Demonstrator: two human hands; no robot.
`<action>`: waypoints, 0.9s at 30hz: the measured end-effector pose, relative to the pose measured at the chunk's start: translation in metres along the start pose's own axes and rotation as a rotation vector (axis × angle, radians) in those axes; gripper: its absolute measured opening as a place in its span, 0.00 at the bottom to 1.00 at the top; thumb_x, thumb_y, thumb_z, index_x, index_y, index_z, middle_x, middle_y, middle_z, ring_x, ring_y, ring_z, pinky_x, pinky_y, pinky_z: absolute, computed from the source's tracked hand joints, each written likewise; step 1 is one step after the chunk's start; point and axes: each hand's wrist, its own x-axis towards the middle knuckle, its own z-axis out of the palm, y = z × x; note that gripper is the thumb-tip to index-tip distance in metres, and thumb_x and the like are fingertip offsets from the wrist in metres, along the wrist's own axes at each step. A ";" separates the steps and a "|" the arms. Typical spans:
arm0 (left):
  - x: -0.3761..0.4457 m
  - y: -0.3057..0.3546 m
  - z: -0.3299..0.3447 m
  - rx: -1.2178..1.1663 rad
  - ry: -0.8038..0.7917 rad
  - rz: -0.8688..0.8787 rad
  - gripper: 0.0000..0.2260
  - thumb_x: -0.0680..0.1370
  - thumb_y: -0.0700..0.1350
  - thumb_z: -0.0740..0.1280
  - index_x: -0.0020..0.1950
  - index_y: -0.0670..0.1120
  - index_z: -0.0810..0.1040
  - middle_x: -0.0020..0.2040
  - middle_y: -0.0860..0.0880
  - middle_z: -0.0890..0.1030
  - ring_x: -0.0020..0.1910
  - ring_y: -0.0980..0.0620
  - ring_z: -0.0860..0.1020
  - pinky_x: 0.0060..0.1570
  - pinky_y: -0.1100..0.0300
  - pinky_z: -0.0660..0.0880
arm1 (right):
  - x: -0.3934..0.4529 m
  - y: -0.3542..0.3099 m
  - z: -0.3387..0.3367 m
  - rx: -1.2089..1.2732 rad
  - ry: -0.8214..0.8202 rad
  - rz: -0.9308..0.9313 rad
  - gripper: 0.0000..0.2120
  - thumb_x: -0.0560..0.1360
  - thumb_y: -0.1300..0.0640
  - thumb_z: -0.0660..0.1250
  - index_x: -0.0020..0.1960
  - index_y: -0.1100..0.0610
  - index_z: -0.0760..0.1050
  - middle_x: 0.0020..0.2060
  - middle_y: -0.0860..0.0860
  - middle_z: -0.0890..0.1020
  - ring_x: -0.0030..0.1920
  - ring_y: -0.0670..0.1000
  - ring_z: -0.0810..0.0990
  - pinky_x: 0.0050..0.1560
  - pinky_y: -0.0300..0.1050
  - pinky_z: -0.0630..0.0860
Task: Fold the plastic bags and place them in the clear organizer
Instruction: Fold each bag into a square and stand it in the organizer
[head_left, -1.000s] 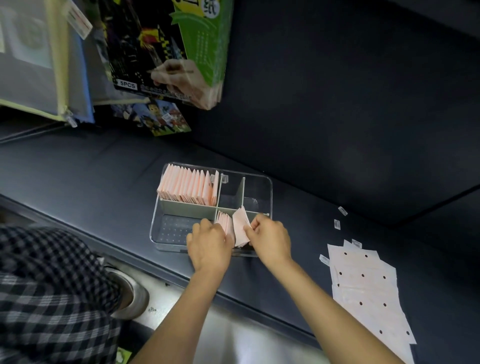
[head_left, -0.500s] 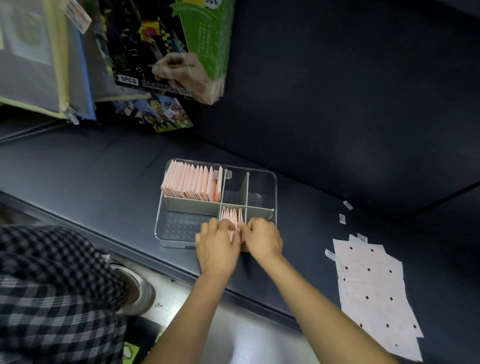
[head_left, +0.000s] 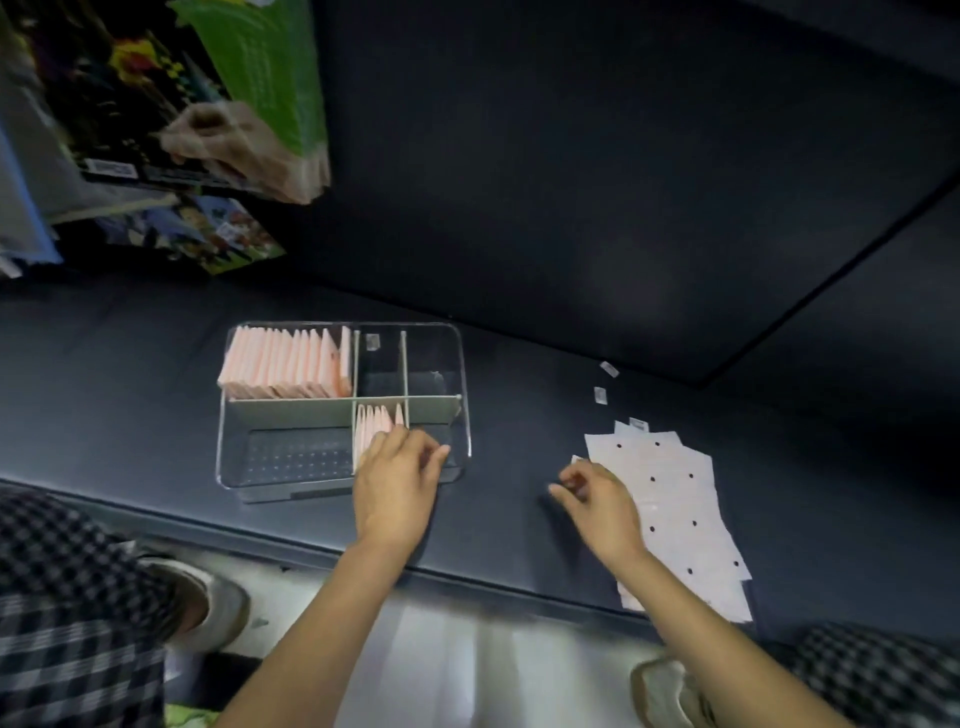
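Plastic bags (head_left: 670, 499), flat, pale and dark-dotted, stacked near the table's (head_left: 571, 291) front right edge: much left to fold. Clear organizer (head_left: 465, 415) at front centre: back-left compartment packed with upright pink folded bags (head_left: 283, 361), a few more (head_left: 371, 428) begun in the front-middle one. Left hand (head_left: 397, 486) resting relaxed on those, gripping nothing. Right hand (head_left: 597, 501) beside the stack, fingers curled; grip impossible to tell.

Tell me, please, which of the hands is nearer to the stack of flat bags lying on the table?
Right. The right hand hovers at the left edge of the stack of flat bags, overlapping it, while the left hand is over at the clear organizer.
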 end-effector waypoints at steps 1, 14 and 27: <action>-0.005 0.008 0.003 -0.003 -0.040 0.076 0.08 0.77 0.47 0.68 0.43 0.43 0.80 0.42 0.45 0.78 0.45 0.43 0.75 0.44 0.51 0.71 | -0.006 0.025 -0.009 -0.010 -0.025 0.039 0.09 0.71 0.53 0.72 0.49 0.55 0.77 0.46 0.50 0.79 0.48 0.51 0.77 0.50 0.45 0.74; -0.079 0.008 0.055 0.251 -0.777 0.298 0.18 0.82 0.55 0.55 0.71 0.55 0.68 0.76 0.58 0.59 0.74 0.56 0.57 0.71 0.61 0.56 | -0.054 0.136 -0.019 0.050 -0.010 0.254 0.05 0.72 0.60 0.71 0.41 0.53 0.77 0.44 0.48 0.75 0.51 0.51 0.73 0.44 0.35 0.65; -0.076 0.040 0.048 0.095 -0.700 0.385 0.28 0.76 0.52 0.67 0.75 0.55 0.61 0.75 0.58 0.61 0.73 0.58 0.57 0.70 0.66 0.54 | -0.029 0.065 -0.032 0.373 -0.241 0.091 0.13 0.72 0.66 0.67 0.35 0.50 0.76 0.38 0.46 0.81 0.39 0.43 0.77 0.42 0.31 0.72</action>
